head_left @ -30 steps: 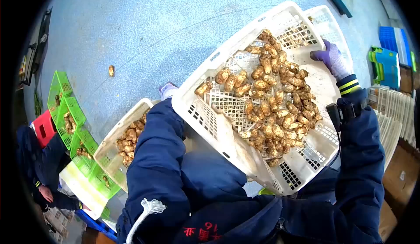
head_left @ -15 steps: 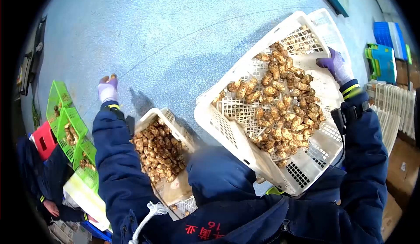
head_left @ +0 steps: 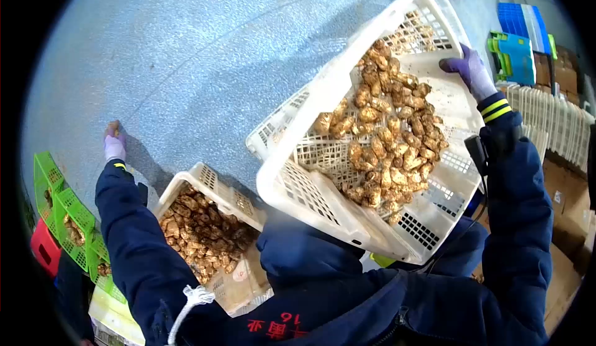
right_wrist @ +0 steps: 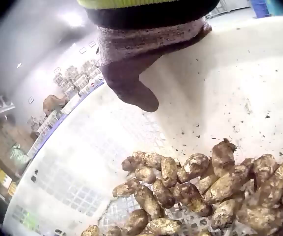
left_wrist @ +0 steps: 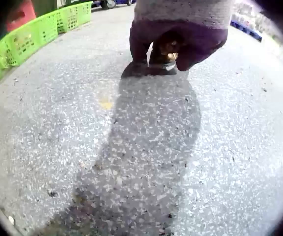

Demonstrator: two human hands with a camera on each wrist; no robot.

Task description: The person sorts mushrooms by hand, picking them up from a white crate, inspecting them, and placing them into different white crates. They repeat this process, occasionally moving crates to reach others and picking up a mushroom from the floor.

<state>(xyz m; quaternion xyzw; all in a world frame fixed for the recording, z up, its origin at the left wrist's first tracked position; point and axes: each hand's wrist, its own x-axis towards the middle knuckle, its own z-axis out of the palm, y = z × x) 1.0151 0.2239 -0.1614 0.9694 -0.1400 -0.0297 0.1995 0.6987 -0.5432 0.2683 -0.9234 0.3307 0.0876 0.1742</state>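
Note:
My left hand (head_left: pixel 114 144), in a purple and white glove, is down at the blue floor on the left. In the left wrist view its fingers (left_wrist: pixel 140 51) pinch a brown mushroom-like piece (left_wrist: pixel 167 53) at the floor. My right hand (head_left: pixel 470 74), gloved alike, grips the upper right rim of a tilted white basket (head_left: pixel 338 82); in the right wrist view the thumb (right_wrist: pixel 140 97) hangs over the inner side. Many brown, knobbly pieces (head_left: pixel 388 138) lie heaped inside this basket.
A second white basket (head_left: pixel 233 200) of brown pieces stands at lower left. Green baskets (head_left: pixel 61 200) and a red object (head_left: pixel 45 247) line the far left. Stacked white baskets (head_left: pixel 552 113), blue crates (head_left: pixel 514 20) and cardboard boxes (head_left: pixel 568 191) stand right.
My left hand has come out from behind the basket, reached left to the floor piece and taken hold of it. The large basket has shifted and tilts more in my right hand.

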